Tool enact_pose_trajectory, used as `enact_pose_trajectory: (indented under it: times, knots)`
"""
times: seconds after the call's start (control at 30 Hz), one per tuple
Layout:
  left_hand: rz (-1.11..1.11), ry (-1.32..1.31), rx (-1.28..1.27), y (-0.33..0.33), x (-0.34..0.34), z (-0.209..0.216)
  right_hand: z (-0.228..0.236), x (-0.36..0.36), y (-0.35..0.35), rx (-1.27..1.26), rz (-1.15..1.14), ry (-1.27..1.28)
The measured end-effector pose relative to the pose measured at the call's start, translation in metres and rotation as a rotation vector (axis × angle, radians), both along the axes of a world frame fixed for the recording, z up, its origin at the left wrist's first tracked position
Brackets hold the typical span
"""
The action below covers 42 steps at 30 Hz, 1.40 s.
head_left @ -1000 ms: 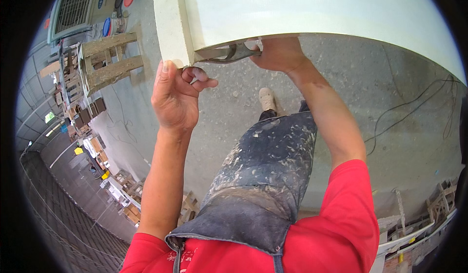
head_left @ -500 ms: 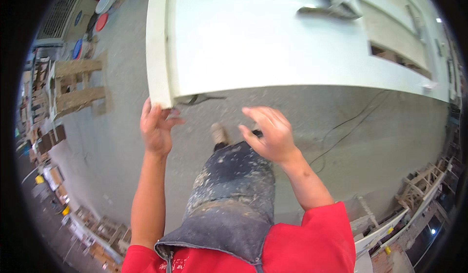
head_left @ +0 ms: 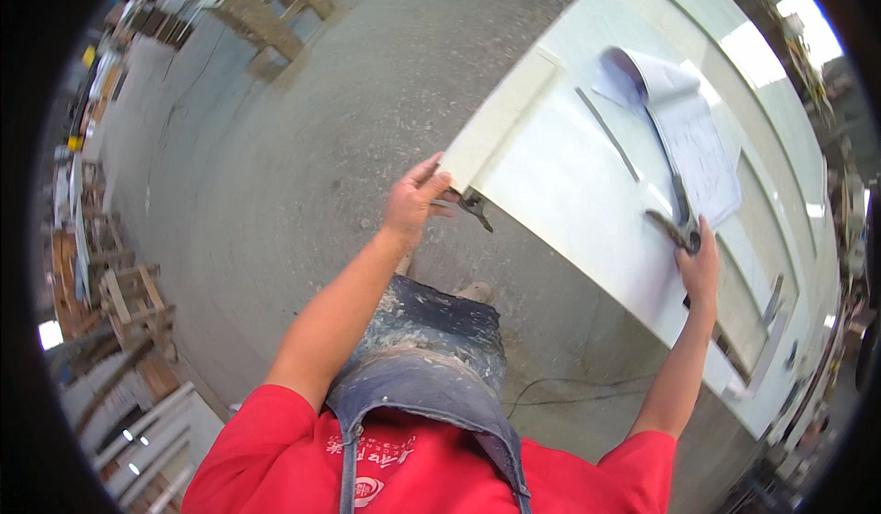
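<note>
My left hand (head_left: 418, 200) is closed on the near end of a pale strip (head_left: 505, 128), thumb on top, at the corner of a large white slab (head_left: 569, 193). A small dark clamp-like piece (head_left: 479, 211) pokes out below that corner, beside my fingers. On the right, the fingers of my right hand (head_left: 700, 264) wrap round the end of a dark bar clamp (head_left: 681, 193). Its long bar lies over curled white paper sheets (head_left: 693, 133) on the slab, and its dark jaw points left. Part of its grip is hidden by my hand.
A thin grey strip (head_left: 607, 135) rests on the slab, left of the papers. Rectangular openings and more pale strips are at the slab's right side. Dark cables (head_left: 578, 390) run on the floor below. A wooden stand (head_left: 252, 23) is at the far left, with wooden frames (head_left: 133, 303) lower down.
My view has turned, so the slab now slants to the right. My right hand has moved from open air onto the bar clamp and closed on it. My left hand stays at the strip's end.
</note>
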<state>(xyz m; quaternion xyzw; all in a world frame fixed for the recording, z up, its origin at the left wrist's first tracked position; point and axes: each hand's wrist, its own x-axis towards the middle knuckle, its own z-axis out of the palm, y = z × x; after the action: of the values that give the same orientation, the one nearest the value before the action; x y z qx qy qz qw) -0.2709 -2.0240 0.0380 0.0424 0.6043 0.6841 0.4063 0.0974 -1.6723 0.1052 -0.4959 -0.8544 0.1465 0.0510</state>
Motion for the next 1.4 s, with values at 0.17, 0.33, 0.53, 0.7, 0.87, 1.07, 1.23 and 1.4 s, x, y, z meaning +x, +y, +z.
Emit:
enact_pose_trajectory:
  times: [0.17, 0.33, 0.53, 0.7, 0.87, 1.07, 1.23, 1.4]
  knots:
    - [0.132, -0.027, 0.033, -0.008, 0.009, 0.017, 0.003, 0.014, -0.018, 0.076, 0.095, 0.27]
    - [-0.024, -0.05, 0.029, -0.04, 0.003, 0.017, 0.04, -0.011, -0.087, -0.152, -0.192, 0.723]
    - [-1.105, 0.322, 0.116, -0.09, -0.051, 0.023, 0.088, -0.097, -0.196, -0.484, -0.192, 1.684]
    - [-1.458, 0.134, 0.113, -0.041, -0.221, 0.033, 0.042, -0.208, -0.288, -0.987, -0.437, 1.813]
    - [-1.411, 0.123, -0.194, 0.076, -0.3, 0.027, 0.066, -0.327, -0.391, -1.157, -0.693, 1.639]
    - [-1.293, -0.209, -0.184, 0.205, -0.197, 0.019, 0.105, -0.367, -0.438, -1.074, -0.799, 1.336]
    - [-1.262, -0.385, -0.181, 0.232, -0.14, 0.002, 0.049, -0.381, -0.436, -0.78, -0.9, 1.368]
    - [-1.249, -0.299, -0.176, 0.235, -0.125, 0.008, -0.04, -0.39, -0.398, -0.837, -1.148, 1.186]
